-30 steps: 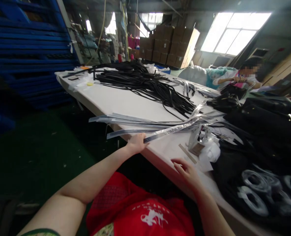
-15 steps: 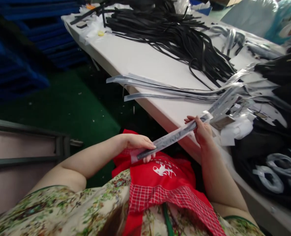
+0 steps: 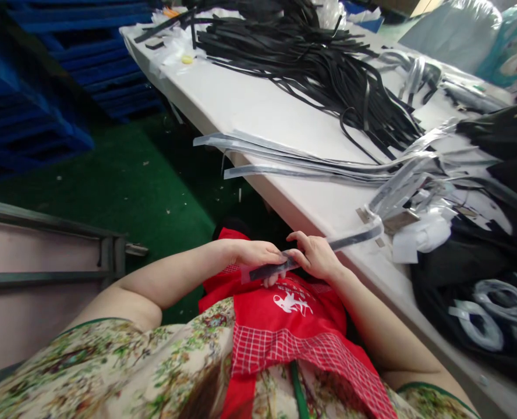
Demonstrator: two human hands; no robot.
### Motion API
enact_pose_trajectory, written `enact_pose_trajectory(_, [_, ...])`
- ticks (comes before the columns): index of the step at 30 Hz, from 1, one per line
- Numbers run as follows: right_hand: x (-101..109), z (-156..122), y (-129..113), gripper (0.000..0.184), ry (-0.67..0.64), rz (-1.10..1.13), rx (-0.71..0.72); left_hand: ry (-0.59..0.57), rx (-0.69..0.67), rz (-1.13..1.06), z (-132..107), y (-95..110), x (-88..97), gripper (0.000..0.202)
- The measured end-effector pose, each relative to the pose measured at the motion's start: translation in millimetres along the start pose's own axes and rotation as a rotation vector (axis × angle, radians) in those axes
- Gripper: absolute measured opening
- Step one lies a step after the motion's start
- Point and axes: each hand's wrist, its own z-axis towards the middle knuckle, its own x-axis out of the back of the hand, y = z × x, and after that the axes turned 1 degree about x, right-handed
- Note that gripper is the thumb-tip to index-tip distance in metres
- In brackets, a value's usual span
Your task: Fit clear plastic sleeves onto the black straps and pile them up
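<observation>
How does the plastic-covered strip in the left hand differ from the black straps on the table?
The plastic-covered strip has a clear sleeve; the black straps appear bare. The plastic-covered strip is in the left hand; the black straps lie heaped on the table. Both look long and narrow.

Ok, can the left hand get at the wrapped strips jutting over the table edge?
Probably yes: nothing visible blocks the way from the left hand to the wrapped strips on the table, though it would likely have to release the held strip first.
</observation>
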Motion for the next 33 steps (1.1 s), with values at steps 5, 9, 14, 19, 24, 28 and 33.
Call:
enact_pose_trajectory(5, [-10, 5, -10, 0.038, -0.087, 0.202, -0.023, 0.092, -0.104, -0.102, 10, -5, -3.4, 0.048])
enact_pose_trajectory(9, [4, 3, -13, 0.029, -0.077, 0.178, -0.084, 0.087, -0.036, -0.07, 0, -8, -5.5, 0.051])
enact_pose_trajectory(14, [16, 7, 0, 0.05, -0.012, 0.192, 0.006, 0.071, 0.081, 0.069, -37, -4, 4.1, 0.049])
enact_pose_trajectory(19, [-5, 17, -16, 0.026, 0.095, 0.311, -0.029, 0.689, -0.651, -0.111, -60, 38, 28.9, 0.04])
enact_pose_trajectory(24, [13, 5, -54, 0.043, -0.04, 1.017, 0.014, 1.092, -0.911, 0.633, -31, 47, 34.1, 0.037])
enact_pose_trajectory(28, [70, -1, -32, 0.043, 0.206, 1.333, -0.129, 0.857, -0.866, 0.908, -12, 19, 10.7, 0.04])
enact_pose_trajectory(33, [75, 13, 15, 0.027, 0.406, 0.508, -0.304, 0.542, -0.507, 0.331, -29, 20, -14.2, 0.064])
